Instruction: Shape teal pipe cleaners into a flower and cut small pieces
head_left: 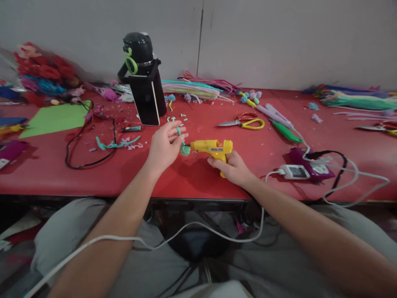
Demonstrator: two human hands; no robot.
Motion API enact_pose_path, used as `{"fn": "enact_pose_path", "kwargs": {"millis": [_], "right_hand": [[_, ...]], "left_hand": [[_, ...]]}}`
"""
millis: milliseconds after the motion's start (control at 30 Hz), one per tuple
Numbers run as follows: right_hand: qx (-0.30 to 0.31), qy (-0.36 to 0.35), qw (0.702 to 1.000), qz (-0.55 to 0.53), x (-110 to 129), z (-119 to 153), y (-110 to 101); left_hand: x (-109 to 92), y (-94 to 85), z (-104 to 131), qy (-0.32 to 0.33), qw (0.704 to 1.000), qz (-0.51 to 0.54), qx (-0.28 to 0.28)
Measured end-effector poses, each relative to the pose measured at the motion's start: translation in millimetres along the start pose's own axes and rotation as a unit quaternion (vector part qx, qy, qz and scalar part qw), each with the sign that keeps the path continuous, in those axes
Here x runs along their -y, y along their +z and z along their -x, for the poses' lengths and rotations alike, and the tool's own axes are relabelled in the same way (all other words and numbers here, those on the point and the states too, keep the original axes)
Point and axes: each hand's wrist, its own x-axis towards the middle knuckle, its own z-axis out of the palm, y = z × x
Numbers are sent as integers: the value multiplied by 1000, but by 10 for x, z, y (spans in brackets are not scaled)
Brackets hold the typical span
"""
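Observation:
My left hand (166,145) pinches a green pipe cleaner (178,131) whose lower end carries a fuzzy green ball (185,150). Wrapped round the handle of a yellow hot glue gun (211,146) is my right hand (234,167). The gun's nozzle points left and sits right beside the ball; whether they touch, I cannot tell. Several short green clippings (173,119) lie just beyond my left hand.
Scissors (243,122) with red and yellow handles lie behind the gun. A black bottle (142,74) stands at the back with a phone (145,101) against it. Pipe cleaner bundles (192,89) line the wall. Cables surround a purple power strip (310,165) at right.

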Motion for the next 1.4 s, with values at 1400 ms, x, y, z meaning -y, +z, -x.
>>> {"fn": "enact_pose_path", "kwargs": {"millis": [1400], "right_hand": [[-333, -203, 880, 269, 213, -597, -570]], "left_hand": [[-184, -393, -97, -25, 993, -79, -87]]}}
